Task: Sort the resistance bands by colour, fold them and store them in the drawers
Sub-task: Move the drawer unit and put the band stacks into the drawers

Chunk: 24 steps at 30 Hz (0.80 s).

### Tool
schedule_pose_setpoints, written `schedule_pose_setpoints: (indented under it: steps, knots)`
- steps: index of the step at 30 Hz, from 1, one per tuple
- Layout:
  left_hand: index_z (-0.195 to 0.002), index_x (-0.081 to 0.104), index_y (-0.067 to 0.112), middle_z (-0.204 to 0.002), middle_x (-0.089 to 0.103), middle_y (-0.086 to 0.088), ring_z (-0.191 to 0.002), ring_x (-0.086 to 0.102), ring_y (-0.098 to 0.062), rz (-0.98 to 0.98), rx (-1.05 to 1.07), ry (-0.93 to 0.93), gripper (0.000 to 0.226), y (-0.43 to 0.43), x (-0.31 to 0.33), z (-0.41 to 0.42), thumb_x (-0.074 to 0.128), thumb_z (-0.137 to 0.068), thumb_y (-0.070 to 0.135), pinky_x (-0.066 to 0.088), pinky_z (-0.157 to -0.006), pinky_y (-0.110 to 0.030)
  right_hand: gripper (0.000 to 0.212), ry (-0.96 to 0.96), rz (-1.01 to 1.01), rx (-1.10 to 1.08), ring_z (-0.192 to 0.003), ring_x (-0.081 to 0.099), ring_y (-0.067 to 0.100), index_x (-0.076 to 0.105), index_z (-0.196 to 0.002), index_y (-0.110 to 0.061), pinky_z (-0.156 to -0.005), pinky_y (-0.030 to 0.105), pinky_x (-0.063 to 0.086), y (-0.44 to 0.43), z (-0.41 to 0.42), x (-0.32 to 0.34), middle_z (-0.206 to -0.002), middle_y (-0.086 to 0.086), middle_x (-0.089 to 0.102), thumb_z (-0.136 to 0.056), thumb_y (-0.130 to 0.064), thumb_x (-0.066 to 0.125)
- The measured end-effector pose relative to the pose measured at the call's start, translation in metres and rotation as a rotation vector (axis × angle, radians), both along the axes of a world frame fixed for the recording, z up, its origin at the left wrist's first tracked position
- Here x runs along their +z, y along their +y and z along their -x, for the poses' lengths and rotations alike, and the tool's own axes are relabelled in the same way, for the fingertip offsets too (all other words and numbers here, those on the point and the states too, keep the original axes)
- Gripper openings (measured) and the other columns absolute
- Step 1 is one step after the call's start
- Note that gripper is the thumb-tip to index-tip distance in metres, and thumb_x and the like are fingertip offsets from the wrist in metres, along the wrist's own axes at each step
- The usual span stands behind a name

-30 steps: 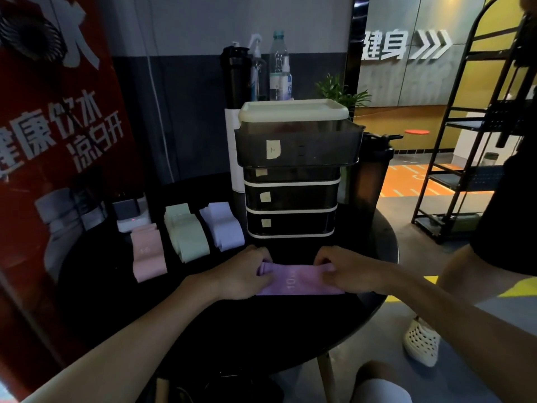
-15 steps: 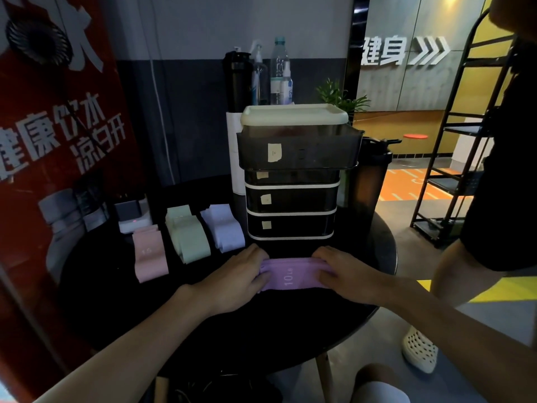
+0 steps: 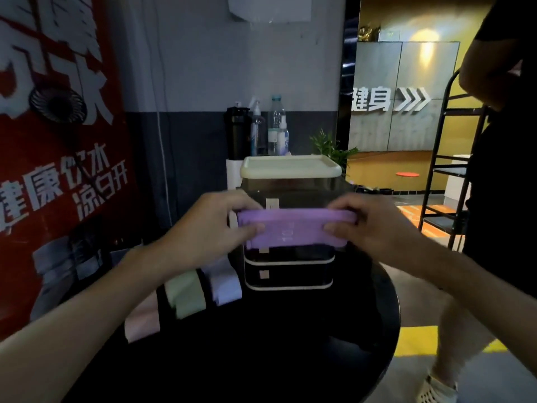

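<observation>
Two hands: left hand (image 3: 215,228), right hand (image 3: 377,228) pinch purple band (image 3: 293,228) ends before drawers (image 3: 290,276).
Risk: slackened pinch could undo the fold.

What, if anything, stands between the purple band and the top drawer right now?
Nothing visible does. The left hand and right hand hold the purple band directly before the pulled-out top drawer; only the drawer's own front wall is left to clear.
</observation>
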<state>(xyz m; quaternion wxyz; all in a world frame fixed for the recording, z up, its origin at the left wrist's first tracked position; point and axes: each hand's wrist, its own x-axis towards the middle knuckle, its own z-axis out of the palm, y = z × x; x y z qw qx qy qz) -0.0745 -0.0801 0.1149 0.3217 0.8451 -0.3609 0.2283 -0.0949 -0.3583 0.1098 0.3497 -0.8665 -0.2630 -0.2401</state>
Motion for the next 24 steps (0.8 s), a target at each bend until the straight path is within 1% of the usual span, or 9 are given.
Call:
schedule_pose_setpoints:
  steps: [2, 4, 7, 9, 12, 16, 18, 20, 24]
  knots:
    - [-0.099, 0.075, 0.021, -0.089, 0.069, 0.012, -0.084, 0.064, -0.003, 0.015, 0.03, -0.08, 0.017, -0.003, 0.032, -0.006, 0.079, -0.082, 0.021, 0.045, -0.076, -0.015, 0.015, -0.058, -0.033, -0.016, -0.075, 0.06, 0.005, 0.067, -0.096, -0.022, -0.063, 0.017, 0.048, 0.001, -0.005, 0.027, -0.086, -0.008, 0.065, -0.083, -0.016, 0.073]
    - [-0.103, 0.074, 0.025, -0.091, 0.071, 0.015, -0.082, 0.062, 0.002, 0.021, 0.065, -0.124, 0.022, -0.008, 0.058, -0.015, 0.079, -0.082, 0.025, 0.043, -0.073, -0.012, 0.018, -0.118, -0.055, -0.029, -0.072, 0.058, 0.0, 0.064, -0.097, -0.02, -0.06, 0.011, 0.045, 0.001, -0.013, 0.05, -0.089, -0.007, 0.064, -0.083, -0.015, 0.074]
    - [-0.104, 0.075, 0.023, -0.092, 0.072, 0.014, -0.085, 0.064, -0.002, -0.009, 0.133, -0.13, 0.021, -0.019, 0.081, -0.038, 0.078, -0.083, 0.023, 0.046, -0.075, -0.015, 0.016, -0.094, -0.067, -0.054, -0.068, 0.056, -0.005, 0.064, -0.093, -0.018, -0.058, 0.006, 0.041, 0.0, -0.032, 0.071, -0.088, -0.005, 0.064, -0.082, -0.013, 0.075]
    - [-0.1, 0.076, 0.022, -0.087, 0.07, 0.013, -0.08, 0.064, -0.003, -0.062, 0.183, -0.098, 0.019, -0.027, 0.085, -0.053, 0.08, -0.082, 0.021, 0.046, -0.069, -0.014, 0.015, -0.057, -0.046, -0.084, -0.068, 0.056, -0.001, 0.065, -0.089, -0.018, -0.058, 0.006, 0.041, -0.001, -0.047, 0.076, -0.083, -0.005, 0.064, -0.081, -0.012, 0.076]
    - [-0.095, 0.077, 0.02, -0.083, 0.07, 0.011, -0.073, 0.06, -0.002, -0.116, 0.229, -0.026, 0.017, -0.034, 0.081, -0.072, 0.082, -0.079, 0.021, 0.042, -0.064, -0.018, 0.015, 0.005, -0.026, -0.13, -0.068, 0.057, 0.007, 0.068, -0.084, -0.018, -0.064, 0.019, 0.044, -0.004, -0.068, 0.073, -0.075, -0.005, 0.063, -0.076, -0.013, 0.08]
    - [-0.091, 0.078, 0.02, -0.085, 0.07, 0.008, -0.078, 0.061, -0.006, -0.175, 0.253, 0.04, 0.014, -0.04, 0.074, -0.088, 0.082, -0.078, 0.024, 0.043, -0.064, -0.018, 0.016, 0.073, -0.004, -0.16, -0.068, 0.061, 0.011, 0.069, -0.077, -0.021, -0.065, 0.029, 0.049, -0.009, -0.091, 0.065, -0.073, -0.003, 0.067, -0.071, -0.014, 0.082]
    - [-0.09, 0.078, 0.021, -0.082, 0.071, 0.008, -0.078, 0.063, -0.008, -0.214, 0.261, 0.049, 0.014, -0.042, 0.07, -0.092, 0.083, -0.077, 0.025, 0.048, -0.066, -0.021, 0.015, 0.106, 0.028, -0.2, -0.076, 0.064, 0.016, 0.071, -0.078, -0.023, -0.078, 0.041, 0.051, -0.012, -0.1, 0.06, -0.077, -0.004, 0.069, -0.069, -0.021, 0.083]
    - [-0.091, 0.079, 0.021, -0.083, 0.072, 0.007, -0.08, 0.064, -0.009, -0.252, 0.276, 0.06, 0.018, -0.044, 0.067, -0.097, 0.084, -0.075, 0.028, 0.054, -0.072, -0.028, 0.016, 0.145, 0.074, -0.219, -0.083, 0.063, 0.014, 0.071, -0.08, -0.027, -0.091, 0.049, 0.048, -0.016, -0.105, 0.057, -0.079, -0.007, 0.069, -0.069, -0.027, 0.083]
    - [-0.084, 0.078, 0.025, -0.084, 0.073, 0.011, -0.084, 0.064, -0.007, -0.316, 0.317, 0.052, 0.016, -0.046, 0.062, -0.107, 0.084, -0.072, 0.034, 0.055, -0.083, -0.035, 0.015, 0.178, 0.144, -0.255, -0.092, 0.06, 0.013, 0.071, -0.084, -0.032, -0.099, 0.052, 0.042, -0.017, -0.111, 0.056, -0.083, -0.011, 0.069, -0.073, -0.031, 0.082]
